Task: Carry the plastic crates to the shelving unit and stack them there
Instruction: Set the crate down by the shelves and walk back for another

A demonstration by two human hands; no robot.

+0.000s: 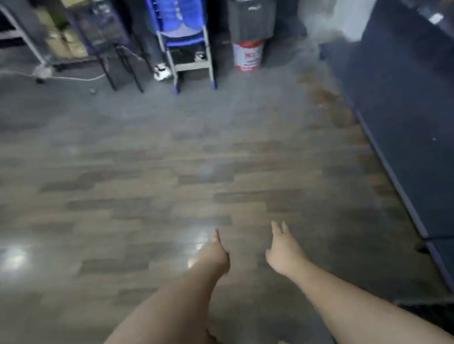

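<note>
The floor (pixel 138 166) was grey-brown in a staggered wood-plank pattern. The stacked chairs (pixel 177 11) were bright blue on pale grey legs. The bucket (pixel 248 55) was white with red bands. The mat (pixel 427 122) was dark navy, and the bin (pixel 253 16) dark grey.

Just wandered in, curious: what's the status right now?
Left hand and right hand both open, empty. No crates in sight. Blue stacked chairs ahead; floor between clear.

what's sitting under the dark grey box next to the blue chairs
The dark grey box sits on a white bucket with red bands, upright on the floor. The box hides the bucket's top, so its contents cannot be seen.
</note>
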